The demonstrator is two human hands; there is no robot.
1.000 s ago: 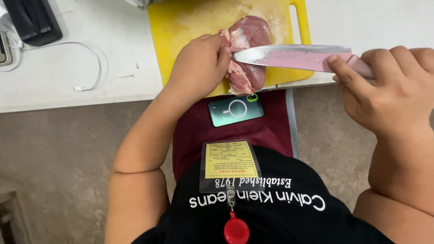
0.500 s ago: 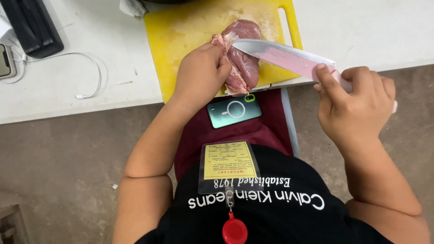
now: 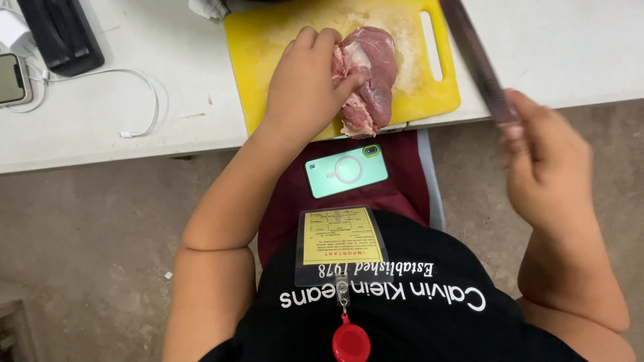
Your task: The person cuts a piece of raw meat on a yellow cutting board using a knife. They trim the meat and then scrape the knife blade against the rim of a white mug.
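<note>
The cutting board (image 3: pixel 268 40) is bright yellow, paler and scuffed whitish around the meat (image 3: pixel 367 77), which is dark pinkish-red with pale white fat along its edges. Below the board lies a mint-green phone (image 3: pixel 346 170) on a maroon apron (image 3: pixel 288 201), and beneath that a yellow card (image 3: pixel 341 236) and a red badge reel (image 3: pixel 351 343) against a black shirt (image 3: pixel 416 328) with white lettering. Left of the board the worktop (image 3: pixel 134 100) is white with a white cable (image 3: pixel 144 100) and a black keyboard (image 3: pixel 60 33); the knife (image 3: pixel 477 60) is dull grey.
</note>
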